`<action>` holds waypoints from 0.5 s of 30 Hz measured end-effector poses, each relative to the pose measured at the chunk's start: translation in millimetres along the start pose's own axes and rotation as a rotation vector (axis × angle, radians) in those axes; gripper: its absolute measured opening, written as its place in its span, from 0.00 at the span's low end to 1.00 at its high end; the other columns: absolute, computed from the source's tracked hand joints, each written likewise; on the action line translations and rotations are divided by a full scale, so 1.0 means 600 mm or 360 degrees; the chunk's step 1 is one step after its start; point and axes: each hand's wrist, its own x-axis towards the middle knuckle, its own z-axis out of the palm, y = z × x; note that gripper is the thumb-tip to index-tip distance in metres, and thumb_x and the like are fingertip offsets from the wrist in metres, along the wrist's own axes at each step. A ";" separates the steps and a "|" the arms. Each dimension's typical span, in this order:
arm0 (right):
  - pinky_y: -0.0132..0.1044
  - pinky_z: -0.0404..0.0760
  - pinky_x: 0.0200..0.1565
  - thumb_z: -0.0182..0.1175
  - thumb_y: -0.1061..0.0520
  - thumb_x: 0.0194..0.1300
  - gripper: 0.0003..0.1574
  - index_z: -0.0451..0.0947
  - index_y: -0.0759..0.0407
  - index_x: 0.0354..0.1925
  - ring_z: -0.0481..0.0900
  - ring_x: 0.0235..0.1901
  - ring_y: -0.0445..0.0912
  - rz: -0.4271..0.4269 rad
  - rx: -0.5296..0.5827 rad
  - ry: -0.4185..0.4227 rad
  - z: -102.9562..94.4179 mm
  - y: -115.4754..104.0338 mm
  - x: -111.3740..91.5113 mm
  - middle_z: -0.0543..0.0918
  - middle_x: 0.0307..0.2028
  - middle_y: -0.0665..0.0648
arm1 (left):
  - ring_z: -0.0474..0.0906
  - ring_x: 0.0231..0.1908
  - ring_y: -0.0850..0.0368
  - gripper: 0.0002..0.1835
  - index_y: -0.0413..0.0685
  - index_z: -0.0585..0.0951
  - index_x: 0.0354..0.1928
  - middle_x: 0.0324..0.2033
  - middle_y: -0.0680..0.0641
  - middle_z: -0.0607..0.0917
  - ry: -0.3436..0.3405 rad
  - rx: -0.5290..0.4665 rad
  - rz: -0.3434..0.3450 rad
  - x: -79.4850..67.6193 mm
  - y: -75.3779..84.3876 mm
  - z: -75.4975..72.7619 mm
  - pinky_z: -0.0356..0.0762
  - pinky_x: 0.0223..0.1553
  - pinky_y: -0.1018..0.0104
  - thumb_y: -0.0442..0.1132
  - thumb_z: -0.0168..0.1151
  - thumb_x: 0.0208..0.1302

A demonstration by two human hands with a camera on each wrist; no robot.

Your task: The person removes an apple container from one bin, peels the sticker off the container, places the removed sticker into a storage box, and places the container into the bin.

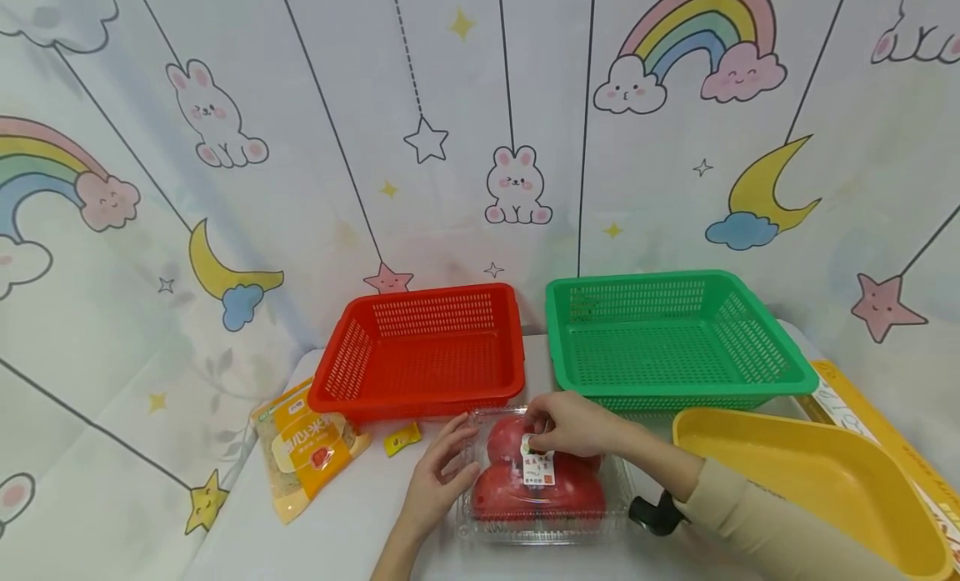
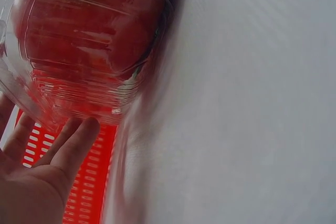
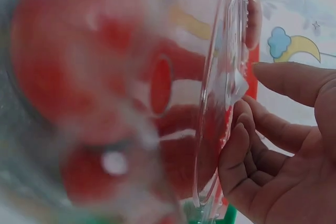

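Clear tomato clamshell (image 1: 543, 481) flat on table

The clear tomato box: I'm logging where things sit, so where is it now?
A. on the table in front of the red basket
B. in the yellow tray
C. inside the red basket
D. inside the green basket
A: the clear tomato box lies on the table, in front of the red basket, with both hands on it.

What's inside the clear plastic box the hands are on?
The clear box holds large red tomatoes. A white label and the right hand cover part of them, so their number is unclear.
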 end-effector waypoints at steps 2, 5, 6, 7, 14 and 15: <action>0.36 0.77 0.33 0.69 0.58 0.62 0.05 0.82 0.55 0.37 0.74 0.29 0.41 0.0001 -0.0032 -0.0005 0.001 -0.001 0.002 0.77 0.27 0.44 | 0.67 0.67 0.40 0.23 0.51 0.81 0.62 0.73 0.48 0.67 0.0006 0.0005 -0.0010 0.000 0.000 0.000 0.77 0.58 0.54 0.34 0.67 0.64; 0.36 0.77 0.33 0.68 0.60 0.63 0.05 0.80 0.53 0.34 0.75 0.29 0.39 -0.0004 -0.0064 0.0001 0.002 -0.001 0.003 0.78 0.26 0.43 | 0.67 0.67 0.40 0.23 0.51 0.81 0.61 0.73 0.48 0.67 0.0008 0.0004 -0.0007 0.000 0.000 -0.001 0.77 0.58 0.55 0.34 0.67 0.63; 0.36 0.78 0.33 0.68 0.60 0.64 0.06 0.80 0.53 0.33 0.75 0.29 0.39 -0.0005 -0.0069 0.0006 0.003 -0.002 0.003 0.78 0.27 0.43 | 0.67 0.67 0.40 0.23 0.50 0.81 0.61 0.73 0.47 0.67 0.0007 0.0002 0.0000 0.001 -0.001 -0.001 0.77 0.58 0.55 0.34 0.67 0.63; 0.36 0.78 0.33 0.68 0.61 0.64 0.06 0.80 0.53 0.33 0.75 0.29 0.39 -0.0008 -0.0070 0.0013 0.004 -0.002 0.003 0.78 0.27 0.43 | 0.67 0.67 0.40 0.23 0.50 0.81 0.61 0.73 0.47 0.67 0.0006 -0.0002 0.0010 0.001 -0.001 0.000 0.77 0.58 0.55 0.34 0.67 0.64; 0.36 0.76 0.29 0.67 0.62 0.66 0.09 0.78 0.52 0.30 0.73 0.26 0.40 -0.0010 -0.0061 0.0039 0.006 -0.002 0.001 0.77 0.24 0.43 | 0.68 0.66 0.40 0.23 0.48 0.81 0.61 0.72 0.46 0.68 0.0002 -0.0012 0.0034 0.001 -0.001 0.000 0.77 0.58 0.55 0.33 0.67 0.63; 0.35 0.76 0.29 0.67 0.62 0.66 0.09 0.77 0.52 0.30 0.73 0.26 0.40 -0.0012 -0.0053 0.0039 0.006 -0.003 0.000 0.77 0.24 0.43 | 0.69 0.66 0.40 0.22 0.48 0.81 0.61 0.72 0.45 0.68 0.0002 -0.0011 0.0034 0.001 -0.001 0.000 0.77 0.58 0.55 0.33 0.67 0.63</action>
